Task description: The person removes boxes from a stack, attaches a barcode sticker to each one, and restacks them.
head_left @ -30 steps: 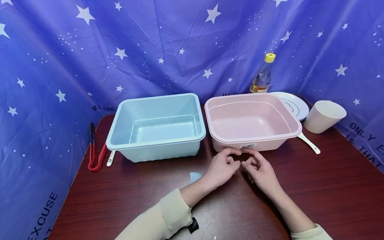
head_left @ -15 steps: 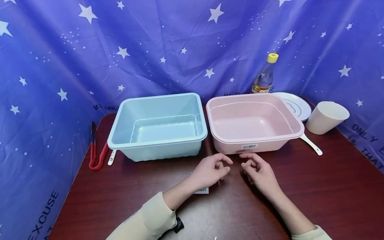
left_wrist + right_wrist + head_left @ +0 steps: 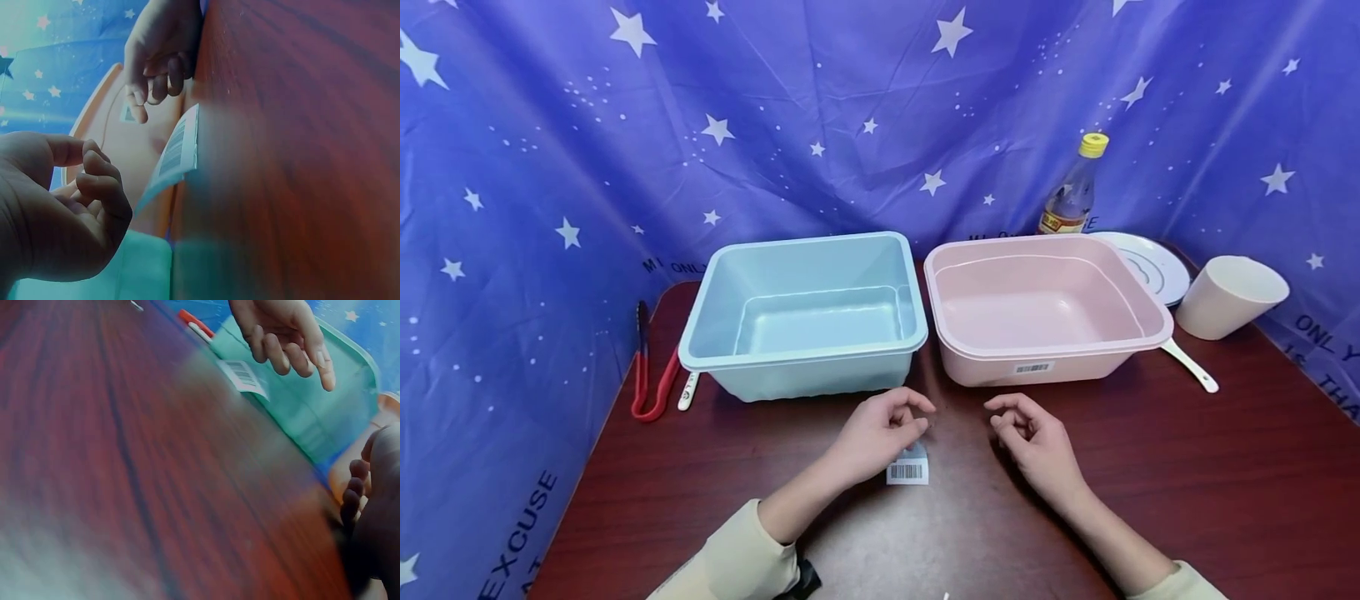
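My left hand [image 3: 880, 437] hovers before the blue basin [image 3: 820, 367], its fingers loosely bent and nothing between them. Close beneath it, a barcode label [image 3: 907, 471] is on the table; in the left wrist view this label [image 3: 178, 150] curves up from the wood. The right hand [image 3: 1033, 442] is in front of the pink basin [image 3: 985, 367], also with loosely bent fingers and holding nothing. A gap separates the two hands. In the right wrist view, the left hand [image 3: 284, 337] hangs over the label [image 3: 244, 378], with fingers pointing down.
Red tongs [image 3: 651, 408] and a white handle [image 3: 688, 392] lie left of the blue basin. To the right are a white spoon handle [image 3: 1195, 371], a white cup [image 3: 1228, 300] and a plate [image 3: 1165, 271]. A yellow-capped bottle [image 3: 1071, 196] stands behind the pink basin.
The hands, fingertips nearly meeting at first, have parted. My left hand has moved left and slightly down, and the label's barcode has come into sight. The right hand has barely shifted.
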`<state>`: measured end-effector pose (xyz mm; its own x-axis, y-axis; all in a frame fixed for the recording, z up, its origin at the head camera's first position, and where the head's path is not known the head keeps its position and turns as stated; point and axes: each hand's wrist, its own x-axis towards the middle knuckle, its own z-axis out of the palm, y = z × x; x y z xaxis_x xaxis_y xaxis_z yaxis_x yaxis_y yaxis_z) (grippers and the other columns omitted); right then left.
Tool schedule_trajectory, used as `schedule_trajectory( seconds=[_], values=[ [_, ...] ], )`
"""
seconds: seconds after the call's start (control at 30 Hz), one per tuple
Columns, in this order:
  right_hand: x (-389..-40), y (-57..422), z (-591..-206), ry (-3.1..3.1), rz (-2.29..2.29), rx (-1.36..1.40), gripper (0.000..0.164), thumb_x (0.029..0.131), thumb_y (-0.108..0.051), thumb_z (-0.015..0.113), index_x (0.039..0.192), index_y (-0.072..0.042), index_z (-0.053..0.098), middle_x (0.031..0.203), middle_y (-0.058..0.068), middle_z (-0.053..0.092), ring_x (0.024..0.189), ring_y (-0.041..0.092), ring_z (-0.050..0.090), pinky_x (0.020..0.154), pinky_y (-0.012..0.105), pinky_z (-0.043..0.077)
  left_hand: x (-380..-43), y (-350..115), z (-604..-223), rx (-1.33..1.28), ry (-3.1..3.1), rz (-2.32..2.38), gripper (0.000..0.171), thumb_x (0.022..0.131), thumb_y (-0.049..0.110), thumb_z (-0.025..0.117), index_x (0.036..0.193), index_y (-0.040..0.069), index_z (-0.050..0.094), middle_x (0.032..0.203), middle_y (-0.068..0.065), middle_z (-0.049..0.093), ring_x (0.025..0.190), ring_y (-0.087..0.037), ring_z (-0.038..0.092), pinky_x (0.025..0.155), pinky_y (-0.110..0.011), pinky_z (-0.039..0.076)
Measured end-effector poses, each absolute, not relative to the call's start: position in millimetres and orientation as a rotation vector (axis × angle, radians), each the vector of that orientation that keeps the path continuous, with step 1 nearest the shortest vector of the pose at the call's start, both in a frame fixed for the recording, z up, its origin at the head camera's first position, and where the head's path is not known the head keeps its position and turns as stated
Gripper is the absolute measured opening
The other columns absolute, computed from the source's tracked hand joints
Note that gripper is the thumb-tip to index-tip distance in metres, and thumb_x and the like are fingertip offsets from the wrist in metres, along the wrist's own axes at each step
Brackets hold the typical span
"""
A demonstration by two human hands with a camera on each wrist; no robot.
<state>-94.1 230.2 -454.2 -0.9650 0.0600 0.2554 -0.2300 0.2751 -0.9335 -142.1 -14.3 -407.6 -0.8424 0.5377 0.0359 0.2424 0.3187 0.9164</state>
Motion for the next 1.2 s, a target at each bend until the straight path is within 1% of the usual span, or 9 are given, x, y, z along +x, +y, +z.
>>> schedule_trajectory(
  seconds=[0.07,0.3,0.53,0.63,0.73,0.8,0.9,1.03,1.2],
  values=[
    [-94.6,224.1,-456.4,-2.306,1.720,0.189,0.018,0.093,0.007,0.064,0.108,-0.001,0.068,0.067,0.003,0.058,0.055,0.007,0.050,0.049,0.024,0.041,-141.4,-20.9,-409.0,0.685,2.319,1.552,0.018,0.095,0.007,0.064,0.112,0.005,0.070,0.062,0.007,0.051,0.056,-0.006,0.049,0.059,-0.022,0.043],
    [-99.1,200.5,-461.0,-2.323,1.679,0.312,0.016,0.093,0.006,0.066,0.104,-0.004,0.069,0.067,0.005,0.061,0.055,0.006,0.051,0.049,0.022,0.042,-139.4,-41.8,-415.6,0.582,2.274,1.630,0.019,0.096,0.004,0.062,0.113,0.001,0.068,0.062,0.000,0.051,0.046,-0.011,0.046,0.046,-0.023,0.042],
    [-105.6,176.2,-463.3,-2.346,1.702,0.400,0.016,0.093,0.006,0.065,0.101,-0.007,0.070,0.067,0.002,0.060,0.056,0.004,0.051,0.050,0.022,0.042,-137.3,-58.5,-423.5,0.512,2.271,1.675,0.016,0.097,0.003,0.062,0.112,0.002,0.068,0.065,-0.010,0.056,0.051,-0.016,0.050,0.047,-0.023,0.042],
    [-108.7,167.5,-463.7,-2.351,1.710,0.431,0.015,0.094,0.004,0.065,0.101,-0.007,0.070,0.067,0.000,0.060,0.056,0.004,0.049,0.049,0.021,0.042,-136.4,-65.2,-427.9,0.483,2.267,1.687,0.016,0.096,0.004,0.063,0.111,0.003,0.067,0.065,-0.010,0.057,0.052,-0.016,0.050,0.047,-0.023,0.042],
    [-110.3,161.6,-462.1,-2.371,1.711,0.448,0.012,0.095,0.002,0.066,0.101,-0.008,0.070,0.068,-0.003,0.059,0.056,0.004,0.048,0.050,0.021,0.041,-136.1,-70.1,-432.8,0.463,2.261,1.689,0.016,0.095,0.002,0.063,0.110,0.003,0.067,0.066,-0.004,0.056,0.052,-0.013,0.049,0.048,-0.023,0.042],
    [-110.2,159.9,-460.8,-2.384,1.714,0.438,0.010,0.095,0.000,0.066,0.100,-0.009,0.070,0.068,-0.005,0.059,0.056,0.004,0.048,0.051,0.021,0.040,-136.3,-71.2,-435.8,0.451,2.250,1.698,0.016,0.094,0.001,0.063,0.110,0.003,0.067,0.069,-0.003,0.057,0.053,-0.012,0.049,0.049,-0.022,0.043],
    [-110.1,159.6,-460.7,-2.396,1.720,0.422,0.010,0.096,0.000,0.066,0.099,-0.009,0.070,0.067,-0.006,0.058,0.056,0.005,0.049,0.051,0.021,0.041,-136.6,-71.0,-440.0,0.441,2.214,1.722,0.016,0.094,0.001,0.064,0.109,0.003,0.067,0.075,-0.006,0.060,0.054,-0.013,0.050,0.047,-0.023,0.043],
    [-109.7,161.7,-460.5,-2.399,1.722,0.405,0.010,0.095,0.002,0.066,0.099,-0.007,0.070,0.067,-0.005,0.058,0.056,0.005,0.050,0.051,0.021,0.042,-136.7,-69.3,-444.9,0.450,2.168,1.730,0.016,0.096,0.005,0.065,0.112,0.004,0.065,0.084,-0.008,0.062,0.055,-0.015,0.053,0.042,-0.024,0.043],
    [-112.3,163.4,-460.3,-2.397,1.731,0.415,0.010,0.094,0.003,0.066,0.098,-0.005,0.069,0.065,-0.006,0.057,0.055,0.006,0.051,0.050,0.022,0.043,-137.3,-69.1,-447.2,0.418,2.116,1.772,0.020,0.096,0.008,0.067,0.115,0.005,0.063,0.092,-0.011,0.064,0.057,-0.017,0.057,0.040,-0.025,0.044]
  ],
)
